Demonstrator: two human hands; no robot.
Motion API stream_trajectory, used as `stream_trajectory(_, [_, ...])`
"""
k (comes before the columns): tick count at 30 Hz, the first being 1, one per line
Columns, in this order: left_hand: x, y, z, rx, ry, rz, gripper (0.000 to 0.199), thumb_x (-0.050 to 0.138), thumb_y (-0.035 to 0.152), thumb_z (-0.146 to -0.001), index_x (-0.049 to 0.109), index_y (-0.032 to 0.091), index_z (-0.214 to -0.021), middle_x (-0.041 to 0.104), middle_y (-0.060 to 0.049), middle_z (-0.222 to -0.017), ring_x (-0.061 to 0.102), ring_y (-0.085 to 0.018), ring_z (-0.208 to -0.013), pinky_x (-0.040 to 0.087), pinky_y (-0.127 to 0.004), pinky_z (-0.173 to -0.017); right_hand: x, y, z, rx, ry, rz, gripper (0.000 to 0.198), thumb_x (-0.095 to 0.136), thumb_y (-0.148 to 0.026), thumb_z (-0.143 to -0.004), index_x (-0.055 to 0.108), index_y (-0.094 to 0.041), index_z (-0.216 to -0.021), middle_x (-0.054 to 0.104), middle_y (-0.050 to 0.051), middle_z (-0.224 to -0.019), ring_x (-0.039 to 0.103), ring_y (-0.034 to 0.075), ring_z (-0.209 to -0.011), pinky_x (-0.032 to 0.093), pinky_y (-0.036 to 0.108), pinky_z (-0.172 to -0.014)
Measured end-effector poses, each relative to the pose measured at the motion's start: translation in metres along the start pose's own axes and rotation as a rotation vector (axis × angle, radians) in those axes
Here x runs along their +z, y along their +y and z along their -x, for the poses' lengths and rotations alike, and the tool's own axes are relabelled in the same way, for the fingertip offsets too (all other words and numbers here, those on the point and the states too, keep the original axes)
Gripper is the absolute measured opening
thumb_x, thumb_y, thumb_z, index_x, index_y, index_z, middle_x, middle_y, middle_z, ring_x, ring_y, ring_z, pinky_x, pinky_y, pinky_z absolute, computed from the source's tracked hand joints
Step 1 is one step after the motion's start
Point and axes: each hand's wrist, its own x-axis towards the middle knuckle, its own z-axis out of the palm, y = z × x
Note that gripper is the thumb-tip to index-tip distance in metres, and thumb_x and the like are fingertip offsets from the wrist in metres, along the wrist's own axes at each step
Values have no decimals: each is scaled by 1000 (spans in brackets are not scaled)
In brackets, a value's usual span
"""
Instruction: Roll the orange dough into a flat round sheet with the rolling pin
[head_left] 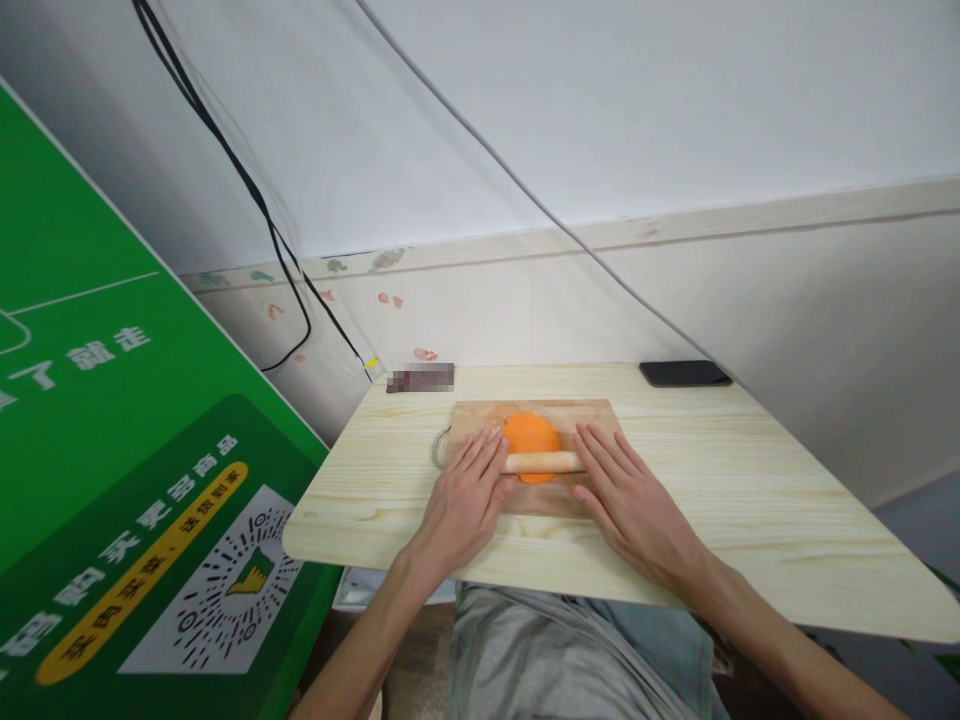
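Note:
On a small wooden cutting board (559, 503) lies a flattened orange sheet of dough (531, 430), roughly round. A pale wooden rolling pin (541, 462) lies crosswise over it, and a little of the orange shows on its near side. My left hand (469, 490) rests flat over the pin's left end, fingers stretched forward. Over the right end lies my right hand (630, 492), also flat with fingers extended. Both palms press on the pin without wrapping round it. The pin's ends are hidden beneath my hands.
The board sits on a light wood-grain table (360, 490), its metal handle (440, 447) at the left. A black phone (685, 374) lies at the back right, a blurred dark item (420, 378) at the back left. A green printed panel (150, 400) stands left; cables (255, 195) hang by the wall.

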Motion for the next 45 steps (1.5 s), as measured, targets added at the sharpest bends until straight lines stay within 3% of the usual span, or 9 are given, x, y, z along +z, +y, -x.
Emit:
stream_trajectory(6, [0, 5, 12, 30, 20, -2, 57, 35, 35, -114, 36, 19, -169, 45, -8, -171, 35, -24, -163, 34, -51, -135, -6, -16, 14, 17, 29, 27, 83, 40, -38, -112, -11, -17, -174, 36, 16, -173, 39, 32, -159, 33, 60, -131])
stream_trajectory(11, [2, 7, 17, 51, 62, -3, 57, 37, 31, -113, 34, 22, -170, 49, -7, -168, 39, -25, -161, 39, -53, -133, -6, -23, 20, 25, 80, 17, 85, 45, -37, -111, -7, -18, -175, 46, 16, -168, 45, 32, -156, 37, 59, -130])
stream_trajectory(15, [3, 9, 22, 92, 124, -7, 58, 39, 28, -113, 33, 18, -170, 51, -10, -166, 40, -26, -160, 41, -54, -131, -7, -27, 24, 32, 120, 16, 82, 49, -30, -111, -1, -18, -175, 52, 15, -165, 49, 31, -154, 42, 58, -127])
stream_trajectory(22, [0, 5, 20, 98, 123, 44, 54, 39, 28, -114, 39, 21, -168, 55, -9, -164, 44, -25, -158, 42, -53, -131, -6, -28, 26, 37, 125, 22, 81, 50, -30, -111, 4, -18, -176, 52, 16, -165, 49, 31, -154, 42, 56, -127])
stream_trajectory(27, [1, -7, -11, 30, 75, 49, 50, 36, 35, -115, 51, 18, -160, 56, -9, -162, 43, -25, -159, 38, -52, -132, 7, -10, 8, 44, 95, 58, 81, 47, -37, -112, 3, -15, -176, 41, 19, -171, 39, 34, -159, 40, 58, -127])
stream_trajectory(32, [11, -23, -56, -42, -26, -16, 56, 27, 40, -116, 56, 13, -155, 58, -12, -160, 43, -28, -159, 35, -50, -133, 13, 17, -19, 39, 2, 29, 67, 35, -42, -114, 27, -7, -171, 45, 23, -168, 36, 34, -161, 33, 61, -130])
stream_trajectory(35, [16, -30, -79, -91, -92, -76, 60, 22, 42, -116, 51, 13, -160, 52, -13, -166, 36, -30, -162, 33, -51, -132, 14, 35, -40, 71, -105, -22, 65, 27, -47, -115, 44, -8, -165, 52, 21, -163, 40, 34, -159, 33, 60, -129])
stream_trajectory(40, [22, -40, -110, -191, -157, -127, 61, 23, 46, -116, 43, 17, -166, 42, -15, -172, 30, -33, -165, 30, -54, -132, 22, 59, -73, 190, -235, -36, 65, 23, -46, -114, 50, -10, -161, 50, 19, -166, 40, 35, -158, 36, 60, -126])
stream_trajectory(45, [28, -49, -121, -194, -201, -106, 59, 24, 44, -115, 44, 20, -165, 50, -12, -168, 37, -29, -162, 32, -49, -131, 30, 60, -81, 244, -168, -10, 58, 27, -38, -114, 60, -11, -153, 59, 19, -158, 50, 35, -151, 39, 57, -123])
